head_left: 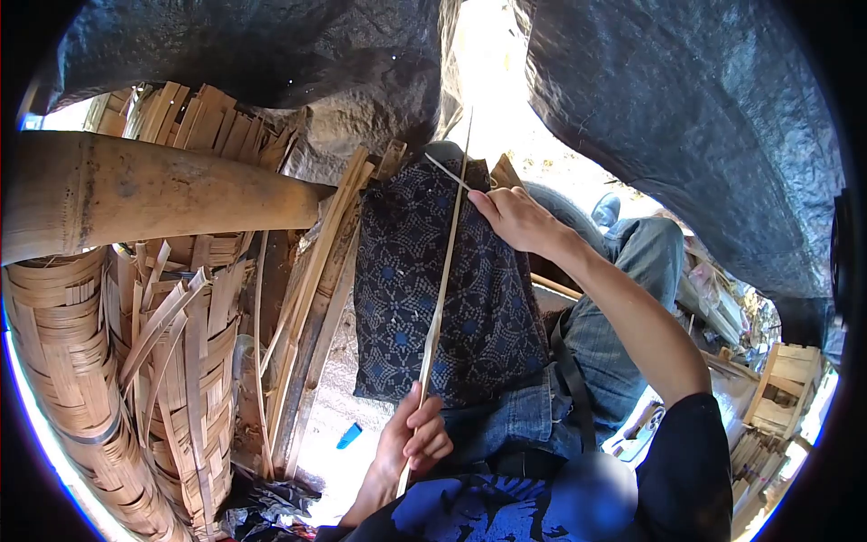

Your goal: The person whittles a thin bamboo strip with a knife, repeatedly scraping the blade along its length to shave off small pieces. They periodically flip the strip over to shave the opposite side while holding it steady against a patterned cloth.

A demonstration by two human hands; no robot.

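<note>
A long, thin bamboo strip (pixel 440 312) runs lengthwise over a dark patterned cloth (pixel 397 271) spread across my lap. Near the strip's lower end, my left hand (pixel 417 438) is closed around it with the fingers curled. Farther up, my right hand (pixel 515 219) is closed on a knife, its handle hidden in the fist. The narrow, pale knife blade (pixel 446 172) points up and left and crosses the strip; whether it is cutting in cannot be made out.
A thick bamboo pole (pixel 172 185) juts in from the left above tall woven bamboo baskets (pixel 68 334). Split bamboo lengths (pixel 312 312) lean beside the cloth. A small blue piece (pixel 349 435) lies on the ground. Dark plastic sheeting (pixel 686 126) hangs overhead; a wooden crate (pixel 784 384) stands right.
</note>
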